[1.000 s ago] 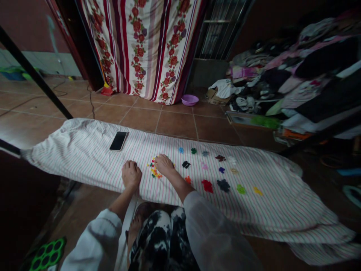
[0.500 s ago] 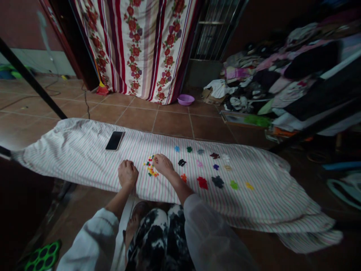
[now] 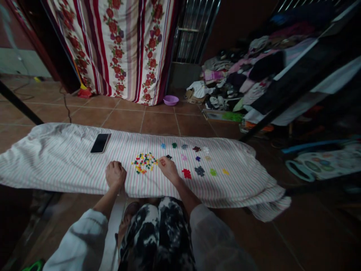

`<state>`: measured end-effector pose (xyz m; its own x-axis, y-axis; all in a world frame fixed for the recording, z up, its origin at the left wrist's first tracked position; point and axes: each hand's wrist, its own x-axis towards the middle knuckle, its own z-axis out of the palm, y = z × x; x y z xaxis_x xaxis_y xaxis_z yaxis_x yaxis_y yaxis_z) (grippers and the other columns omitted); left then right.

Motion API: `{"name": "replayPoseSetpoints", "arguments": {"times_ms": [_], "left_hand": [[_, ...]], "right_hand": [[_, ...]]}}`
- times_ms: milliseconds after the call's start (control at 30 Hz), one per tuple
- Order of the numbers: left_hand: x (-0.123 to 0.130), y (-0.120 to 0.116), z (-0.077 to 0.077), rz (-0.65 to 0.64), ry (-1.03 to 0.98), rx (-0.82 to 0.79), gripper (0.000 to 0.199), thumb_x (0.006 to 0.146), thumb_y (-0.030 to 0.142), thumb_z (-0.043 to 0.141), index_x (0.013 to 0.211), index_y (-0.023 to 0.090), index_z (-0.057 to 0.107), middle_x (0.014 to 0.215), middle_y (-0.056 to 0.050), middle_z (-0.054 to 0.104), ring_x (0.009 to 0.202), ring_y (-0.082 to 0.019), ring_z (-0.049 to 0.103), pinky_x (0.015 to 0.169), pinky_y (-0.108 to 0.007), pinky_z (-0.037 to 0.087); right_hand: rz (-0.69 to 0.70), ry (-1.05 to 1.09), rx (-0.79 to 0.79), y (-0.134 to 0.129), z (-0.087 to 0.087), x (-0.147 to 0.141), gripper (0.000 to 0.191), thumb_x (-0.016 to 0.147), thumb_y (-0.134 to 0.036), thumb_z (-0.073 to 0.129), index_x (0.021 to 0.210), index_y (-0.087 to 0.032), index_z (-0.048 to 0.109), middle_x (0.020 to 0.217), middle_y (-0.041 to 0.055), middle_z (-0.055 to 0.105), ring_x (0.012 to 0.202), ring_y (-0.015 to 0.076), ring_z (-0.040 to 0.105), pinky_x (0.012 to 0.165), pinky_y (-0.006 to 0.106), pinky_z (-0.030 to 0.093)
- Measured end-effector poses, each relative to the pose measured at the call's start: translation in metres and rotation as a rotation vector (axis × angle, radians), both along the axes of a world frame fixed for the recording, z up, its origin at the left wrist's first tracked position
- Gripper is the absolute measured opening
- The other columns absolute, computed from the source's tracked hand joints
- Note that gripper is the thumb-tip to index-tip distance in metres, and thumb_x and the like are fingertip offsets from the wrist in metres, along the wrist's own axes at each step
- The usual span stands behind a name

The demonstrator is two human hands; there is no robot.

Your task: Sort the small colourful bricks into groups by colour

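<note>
My left hand (image 3: 116, 175) rests curled into a fist on a striped white cloth (image 3: 56, 150), just left of a heap of tiny multicoloured beads (image 3: 144, 162). My right hand (image 3: 168, 168) lies at the heap's right edge, its fingertips drawn together, and anything between them is hidden. Sorted colour clusters spread to the right, among them a red cluster (image 3: 186, 173), a grey-blue cluster (image 3: 199, 171) and a green cluster (image 3: 213, 172). A black smartphone (image 3: 100, 143) lies face up on the cloth, beyond my left hand.
The cloth lies across my black-and-white patterned trousers (image 3: 158, 233) and over a tiled floor (image 3: 124, 120). A purple basin (image 3: 170, 100) stands before a floral striped curtain (image 3: 118, 49). A large heap of clothes (image 3: 234, 75) fills the right side.
My right hand has shifted right off the bead heap, showing more of it. The whole view has drawn back and swung, so the cloth looks smaller. My left hand stays in place.
</note>
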<state>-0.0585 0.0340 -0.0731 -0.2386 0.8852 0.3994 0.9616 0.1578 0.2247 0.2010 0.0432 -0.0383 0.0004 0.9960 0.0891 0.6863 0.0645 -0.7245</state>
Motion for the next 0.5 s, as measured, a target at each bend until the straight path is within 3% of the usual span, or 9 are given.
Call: {"name": "replayPoseSetpoints", "arguments": {"times_ms": [100, 267, 400, 500], "left_hand": [[-0.001, -0.003, -0.004, -0.056, 0.026, -0.009, 0.025, 0.084, 0.022, 0.039, 0.098, 0.013, 0.058, 0.102, -0.017, 0.059, 0.101, -0.029, 0.054, 0.083, -0.041, 0.043], [0.002, -0.015, -0.004, -0.144, 0.058, -0.09, 0.036, 0.085, 0.022, 0.034, 0.111, 0.01, 0.056, 0.122, -0.021, 0.056, 0.127, -0.033, 0.04, 0.101, -0.049, 0.032], [0.001, -0.024, 0.002, -0.216, 0.039, -0.213, 0.041, 0.08, 0.026, 0.041, 0.116, 0.013, 0.054, 0.125, -0.018, 0.057, 0.129, -0.036, 0.038, 0.103, -0.055, 0.028], [-0.001, -0.024, 0.006, -0.231, 0.054, -0.248, 0.044, 0.08, 0.033, 0.043, 0.114, 0.008, 0.055, 0.123, -0.023, 0.057, 0.126, -0.038, 0.04, 0.101, -0.053, 0.031]], "right_hand": [[-0.052, 0.021, 0.017, -0.013, 0.0, 0.026, 0.015, 0.082, -0.022, 0.048, 0.089, -0.022, 0.06, 0.084, -0.0007, 0.069, 0.077, 0.0122, 0.065, 0.073, 0.023, 0.049], [-0.204, 0.036, 0.066, -0.034, -0.002, 0.077, 0.017, 0.08, -0.025, 0.047, 0.089, -0.022, 0.061, 0.08, 0.0, 0.068, 0.076, 0.0139, 0.065, 0.074, 0.025, 0.049], [-0.365, 0.012, 0.089, -0.046, -0.002, 0.125, 0.021, 0.079, -0.026, 0.046, 0.09, -0.02, 0.062, 0.08, 0.0027, 0.068, 0.074, 0.0152, 0.064, 0.074, 0.026, 0.048], [-0.494, -0.068, 0.092, -0.054, -0.002, 0.16, 0.023, 0.079, -0.027, 0.045, 0.091, -0.019, 0.064, 0.082, 0.0051, 0.069, 0.077, 0.0168, 0.064, 0.076, 0.027, 0.047]]}}
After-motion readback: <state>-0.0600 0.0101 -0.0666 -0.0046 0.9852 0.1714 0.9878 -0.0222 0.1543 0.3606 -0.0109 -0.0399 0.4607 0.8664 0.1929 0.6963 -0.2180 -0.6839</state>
